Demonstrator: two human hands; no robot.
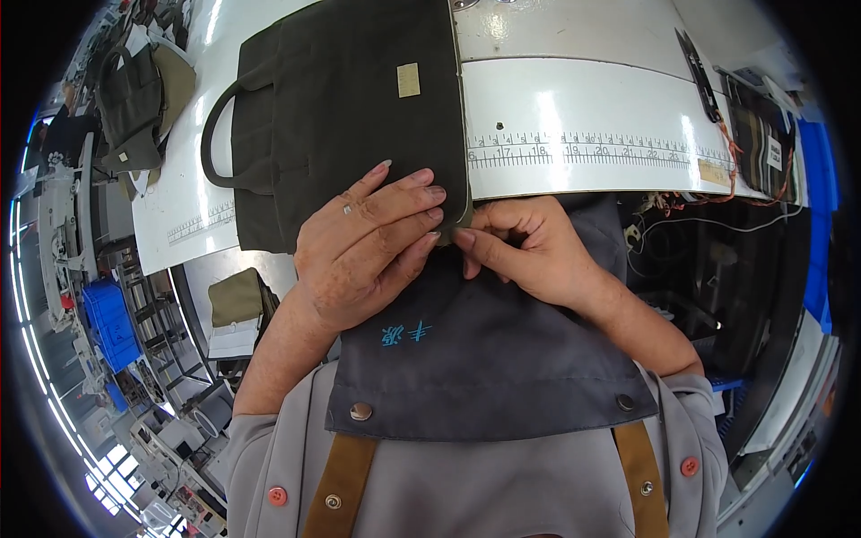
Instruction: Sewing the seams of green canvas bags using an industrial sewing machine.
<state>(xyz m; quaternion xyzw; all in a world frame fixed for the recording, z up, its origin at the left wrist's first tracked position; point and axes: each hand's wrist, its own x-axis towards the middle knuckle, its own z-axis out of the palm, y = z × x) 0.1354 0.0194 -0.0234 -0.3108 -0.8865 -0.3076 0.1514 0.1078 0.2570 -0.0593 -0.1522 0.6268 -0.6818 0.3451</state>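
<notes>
A dark olive fabric bag panel [350,108] with a looped handle [218,134] lies flat on the white table, its near edge hanging slightly over the front. My left hand [377,238], a ring on one finger, rests on the panel's near right corner with fingers stretched out. At that same corner my right hand [529,247] pinches the bag's edge between thumb and fingers. A small pale yellow tag [408,80] sits on the panel's upper right. What lies under my left palm is hidden.
The white table [574,99] carries a printed ruler scale [583,152]. Black thread snips [698,76] with orange cord lie at the right, beside a striped fabric piece [762,134]. Another dark bag [130,99] is at far left. Folded olive pieces [238,298] sit lower left.
</notes>
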